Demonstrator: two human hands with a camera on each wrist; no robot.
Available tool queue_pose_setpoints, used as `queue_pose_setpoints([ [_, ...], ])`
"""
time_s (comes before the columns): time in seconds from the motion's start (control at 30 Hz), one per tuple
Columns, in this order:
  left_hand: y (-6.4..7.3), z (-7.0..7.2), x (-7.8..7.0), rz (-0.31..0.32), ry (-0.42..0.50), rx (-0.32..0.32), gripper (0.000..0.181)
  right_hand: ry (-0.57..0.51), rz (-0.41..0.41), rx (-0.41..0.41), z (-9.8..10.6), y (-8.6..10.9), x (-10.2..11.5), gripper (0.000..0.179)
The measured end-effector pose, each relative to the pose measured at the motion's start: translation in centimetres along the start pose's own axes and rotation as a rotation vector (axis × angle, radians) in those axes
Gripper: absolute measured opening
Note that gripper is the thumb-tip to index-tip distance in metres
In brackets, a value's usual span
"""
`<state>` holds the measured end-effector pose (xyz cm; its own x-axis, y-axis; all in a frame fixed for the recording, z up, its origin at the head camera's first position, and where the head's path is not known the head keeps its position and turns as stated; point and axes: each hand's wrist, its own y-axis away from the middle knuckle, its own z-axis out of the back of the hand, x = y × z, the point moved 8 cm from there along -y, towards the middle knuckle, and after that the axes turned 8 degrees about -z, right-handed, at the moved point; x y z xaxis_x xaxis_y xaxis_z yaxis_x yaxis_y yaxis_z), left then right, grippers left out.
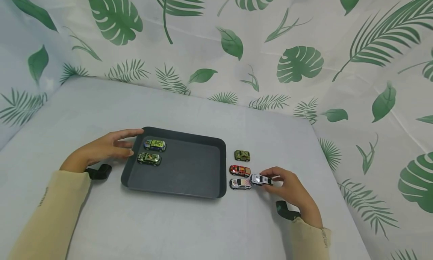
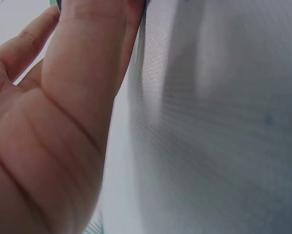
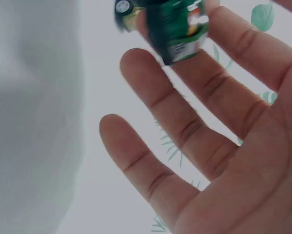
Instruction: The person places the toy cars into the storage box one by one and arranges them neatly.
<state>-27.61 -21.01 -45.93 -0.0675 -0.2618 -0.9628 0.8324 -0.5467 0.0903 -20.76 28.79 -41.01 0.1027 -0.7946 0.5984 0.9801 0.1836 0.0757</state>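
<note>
A dark grey tray (image 1: 182, 194) lies on the table, with my left hand (image 1: 105, 147) at its left rim. The extended index finger and the thumb touch that rim. Inside the tray's left part sit a yellow-green toy car (image 1: 155, 145) and a camouflage toy car (image 1: 149, 159). Right of the tray, my right hand (image 1: 287, 185) pinches a white toy car (image 1: 262, 180) between thumb and fingertips. In the right wrist view, the toy car (image 3: 182, 29) at the fingertips shows blurred green and white parts; the other fingers extend apart from it.
Beside the tray's right rim stand an olive toy car (image 1: 242, 155), a red toy car (image 1: 240, 171) and a white toy car with a reddish pattern (image 1: 240, 183). A white cloth covers the table (image 1: 176, 226). Leaf-print curtains (image 1: 257, 57) rise behind and to the sides.
</note>
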Motion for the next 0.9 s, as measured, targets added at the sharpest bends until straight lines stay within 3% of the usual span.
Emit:
queue_pose_setpoints([
  [0.4, 0.0, 0.1, 0.1, -0.008, -0.01, -0.003, 0.082, -0.093, 0.261, -0.046, 0.0, 0.1, 3.1, 0.035],
  [0.9, -0.1, 0.2, 0.1, -0.003, 0.004, 0.001, 0.083, -0.246, 0.335, 0.039, -2.3, -1.5, 5.8, 0.035],
])
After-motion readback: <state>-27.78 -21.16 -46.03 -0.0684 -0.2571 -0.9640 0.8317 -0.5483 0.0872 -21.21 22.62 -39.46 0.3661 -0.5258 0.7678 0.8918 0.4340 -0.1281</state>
